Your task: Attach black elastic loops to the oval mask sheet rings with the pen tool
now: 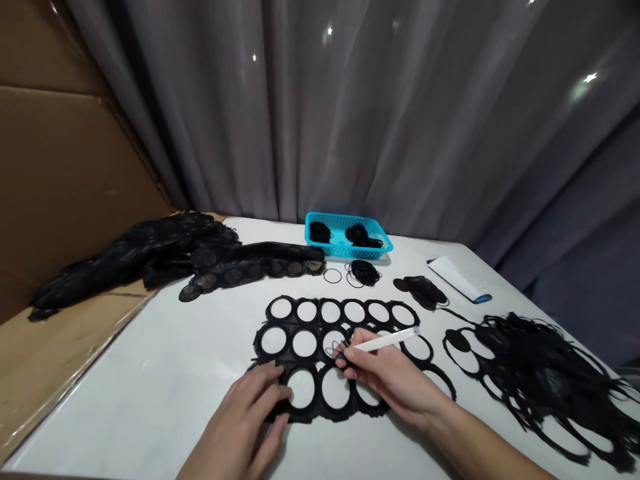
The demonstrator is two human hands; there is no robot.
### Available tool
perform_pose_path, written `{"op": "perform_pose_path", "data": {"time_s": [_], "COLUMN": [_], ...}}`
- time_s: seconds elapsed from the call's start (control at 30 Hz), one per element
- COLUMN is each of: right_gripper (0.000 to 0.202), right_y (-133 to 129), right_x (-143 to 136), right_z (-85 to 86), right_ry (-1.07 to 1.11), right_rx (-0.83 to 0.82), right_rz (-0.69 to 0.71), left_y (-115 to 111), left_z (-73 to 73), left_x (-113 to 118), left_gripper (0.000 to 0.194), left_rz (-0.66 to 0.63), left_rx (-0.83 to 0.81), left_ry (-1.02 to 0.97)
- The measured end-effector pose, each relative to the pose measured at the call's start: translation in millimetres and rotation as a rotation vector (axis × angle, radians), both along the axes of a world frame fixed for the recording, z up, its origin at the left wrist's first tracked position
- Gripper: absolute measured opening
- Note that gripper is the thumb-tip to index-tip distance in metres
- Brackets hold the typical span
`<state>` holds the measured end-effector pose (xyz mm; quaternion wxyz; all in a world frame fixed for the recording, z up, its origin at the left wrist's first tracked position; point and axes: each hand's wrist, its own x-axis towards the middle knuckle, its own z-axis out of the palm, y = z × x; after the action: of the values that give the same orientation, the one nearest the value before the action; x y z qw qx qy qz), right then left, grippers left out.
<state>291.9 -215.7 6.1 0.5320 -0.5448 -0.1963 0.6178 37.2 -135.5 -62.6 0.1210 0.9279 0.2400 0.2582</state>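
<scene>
A black sheet (319, 395) with rows of round holes lies flat on the white table. My left hand (245, 417) rests at its lower left corner, fingers apart, fingertips touching the black edge. Over the middle of the sheet, my right hand (380, 373) is closed around a slim white pen-like tool (387, 341). Its dark blue tip end is mostly covered by my fingers, so the kind of tool cannot be made out. Thin black loops show beside those fingertips. Behind the sheet lie a single thin black ring (333, 281) and a pile of thin rings (365, 273).
A blue basket (349, 252) holding black bundles stands at the back. More black sheets (260, 263) and a long black heap (135, 250) lie left, by cardboard (60, 167). Tangled black scraps (540, 360), a dark bundle (425, 291) and a white packet (457, 279) lie right.
</scene>
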Motion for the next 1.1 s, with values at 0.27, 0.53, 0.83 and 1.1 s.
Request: {"op": "perform_pose_path", "data": {"time_s": [0.27, 0.53, 0.83, 1.1], "right_gripper": [0.037, 0.037, 0.041, 0.039], "right_y": [10.6, 11.2, 8.2, 0.9], "right_x": [-37.8, -45.1, -47.9, -34.9], "right_z": [6.7, 4.5, 5.9, 5.9], "right_ry": [-0.195, 0.059, -0.207, 0.409], "right_rx": [0.062, 0.017, 0.116, 0.001], "right_rz": [0.101, 0.099, 0.078, 0.095], "left_y": [-4.6, 9.4, 5.4, 26.7], "left_z": [27.0, 46.7, 49.8, 47.9], "left_x": [19.1, 43.4, 49.8, 50.7], "left_gripper": [0.016, 0.026, 0.034, 0.026], "left_rz": [-0.036, -0.038, 0.0, -0.168], "left_rx": [-0.659, -1.01, -1.176, -1.263], "left_ry": [-0.059, -0.252, -0.311, -0.435]}}
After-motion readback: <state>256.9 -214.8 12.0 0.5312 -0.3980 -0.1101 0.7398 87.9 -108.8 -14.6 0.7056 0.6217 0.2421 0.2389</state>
